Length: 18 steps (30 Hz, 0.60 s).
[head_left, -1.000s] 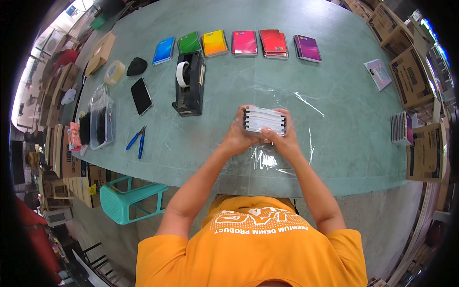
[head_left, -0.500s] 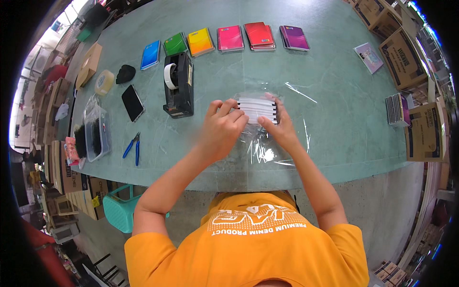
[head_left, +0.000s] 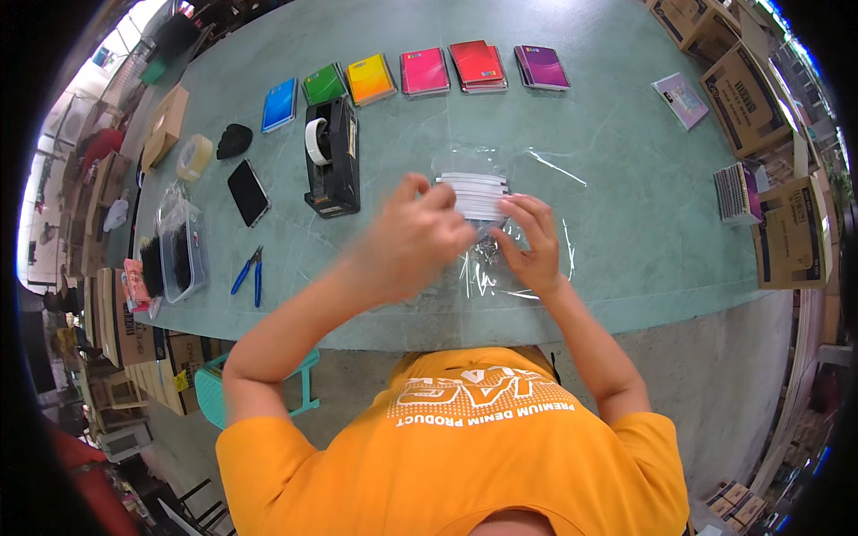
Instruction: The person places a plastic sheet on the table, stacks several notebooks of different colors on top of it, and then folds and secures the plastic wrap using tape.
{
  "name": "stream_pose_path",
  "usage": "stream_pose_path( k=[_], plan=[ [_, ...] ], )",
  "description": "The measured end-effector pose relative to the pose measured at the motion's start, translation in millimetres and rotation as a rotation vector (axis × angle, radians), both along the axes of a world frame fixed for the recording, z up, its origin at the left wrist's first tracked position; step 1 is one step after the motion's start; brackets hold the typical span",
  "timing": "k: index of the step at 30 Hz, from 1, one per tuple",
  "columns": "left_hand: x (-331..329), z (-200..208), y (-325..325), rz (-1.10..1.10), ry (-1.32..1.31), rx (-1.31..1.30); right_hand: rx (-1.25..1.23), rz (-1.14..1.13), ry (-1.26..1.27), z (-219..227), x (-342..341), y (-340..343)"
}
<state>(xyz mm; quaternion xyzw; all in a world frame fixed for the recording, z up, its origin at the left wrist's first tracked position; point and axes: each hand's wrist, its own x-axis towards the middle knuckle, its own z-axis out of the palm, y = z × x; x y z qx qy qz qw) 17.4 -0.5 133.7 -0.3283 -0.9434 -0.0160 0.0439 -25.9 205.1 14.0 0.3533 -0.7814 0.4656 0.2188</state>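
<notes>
A small stack of notebooks [head_left: 474, 195] lies before me, its white page edges stacked in bands with dark bits at the ends. Clear plastic film [head_left: 474, 161] surrounds it and spreads crinkled toward me. My left hand [head_left: 420, 234] is over the stack's near left side, fingers bent and smeared by motion; whether it pinches film is hidden. My right hand [head_left: 534, 246] is at the right end, fingers and thumb apart, fingertips at the stack's edge and the thumb by the film below.
Notebooks in blue [head_left: 280, 104], green, yellow, pink, red [head_left: 478, 66] and purple line the far side. Left of the stack are a black tape dispenser [head_left: 332, 161], a phone [head_left: 248, 192], blue-handled cutters [head_left: 250, 277] and a clear plastic bin [head_left: 185, 250]. Cartons [head_left: 791, 237] stand at right.
My left hand has moved toward me and slightly right, off the stack's left end. My right hand has loosened from the stack's right end and slid nearer, its thumb lower.
</notes>
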Motion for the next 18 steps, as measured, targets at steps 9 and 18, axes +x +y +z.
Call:
stream_pose_path(
  k=[9,18],
  plan=[
    [-55,7,-23,-0.114,0.124,0.086,0.287,0.069,0.229,10,-8,-13],
    [-77,-7,-1,-0.151,0.017,0.221,0.3,-0.021,0.206,19,1,-19]
  ],
)
